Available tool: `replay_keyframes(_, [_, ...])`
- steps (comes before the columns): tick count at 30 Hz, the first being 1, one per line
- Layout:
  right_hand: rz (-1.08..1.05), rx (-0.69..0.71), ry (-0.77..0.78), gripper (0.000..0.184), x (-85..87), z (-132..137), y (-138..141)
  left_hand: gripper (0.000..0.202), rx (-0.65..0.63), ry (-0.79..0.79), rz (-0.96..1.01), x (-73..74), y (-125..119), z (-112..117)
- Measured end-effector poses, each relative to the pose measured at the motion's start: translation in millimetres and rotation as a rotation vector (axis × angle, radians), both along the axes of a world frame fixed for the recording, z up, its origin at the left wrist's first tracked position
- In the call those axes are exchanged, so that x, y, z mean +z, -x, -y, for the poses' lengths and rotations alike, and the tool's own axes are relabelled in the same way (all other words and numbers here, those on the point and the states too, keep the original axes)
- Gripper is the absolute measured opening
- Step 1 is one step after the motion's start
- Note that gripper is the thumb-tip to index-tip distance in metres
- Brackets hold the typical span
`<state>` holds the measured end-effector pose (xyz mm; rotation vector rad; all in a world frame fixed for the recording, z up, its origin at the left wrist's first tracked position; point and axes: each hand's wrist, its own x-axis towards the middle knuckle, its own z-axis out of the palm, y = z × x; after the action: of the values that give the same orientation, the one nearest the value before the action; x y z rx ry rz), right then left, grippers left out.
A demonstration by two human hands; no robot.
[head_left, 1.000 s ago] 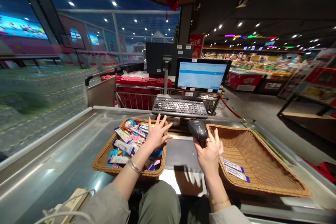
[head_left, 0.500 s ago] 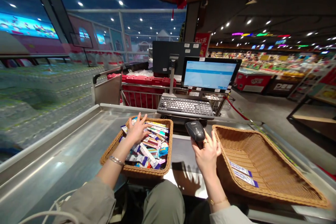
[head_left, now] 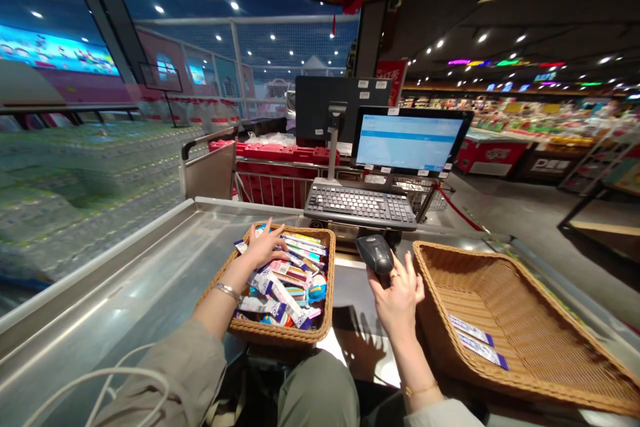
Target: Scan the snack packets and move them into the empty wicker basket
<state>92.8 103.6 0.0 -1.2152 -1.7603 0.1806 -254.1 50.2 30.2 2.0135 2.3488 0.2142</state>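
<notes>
The scanner [head_left: 375, 253] is held in the right hand [head_left: 399, 297], just in front of the keyboard [head_left: 360, 205]. At the keyboard's near left, packets [head_left: 289, 300] in a basket [head_left: 329, 280] are partly covered by the left hand [head_left: 263, 250], fingers spread; whether one is pinched cannot be told. In such a jumble, neighbours could be dragged out by one pull, and the other basket [head_left: 540, 327], near right, could be bumped by the scanner.

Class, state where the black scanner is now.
In the head view, the black scanner is just right of centre, held in the right hand, below the keyboard and between the left basket and the right basket.
</notes>
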Motion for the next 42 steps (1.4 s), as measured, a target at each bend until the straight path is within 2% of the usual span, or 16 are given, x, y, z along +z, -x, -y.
replay_keyframes(8, [-0.017,0.016,0.03,0.041,-2.5,-1,0,0.027,-0.055,-0.051,0.053,-4.6,-2,-6])
replay_keyframes(15, [0.0,0.001,-0.008,0.039,-3.8,-2,-1,0.04,0.026,-0.071,0.092,-11.9,-12,-16])
replay_keyframes(21, [0.005,0.001,-0.008,0.039,-6.5,-3,-4,0.021,0.108,-0.223,0.064,-8.1,-16,-10])
replay_keyframes(24, [0.018,0.0,0.007,0.041,-5.7,-1,-4,0.017,0.064,-0.183,0.032,-5.6,-10,0])
replay_keyframes(29, [0.001,-0.002,0.0,0.043,-2.7,2,-2,0.023,-0.005,-0.131,-0.042,-9.2,0,10])
replay_keyframes(36, [0.014,-0.006,0.006,0.044,-4.0,1,-3,0.022,-0.143,-0.187,-0.131,-12.1,0,2])
replay_keyframes(42, [-0.003,0.003,-0.018,0.04,-7.5,1,-3,0.024,-0.151,-0.207,-0.16,-15.8,0,-1])
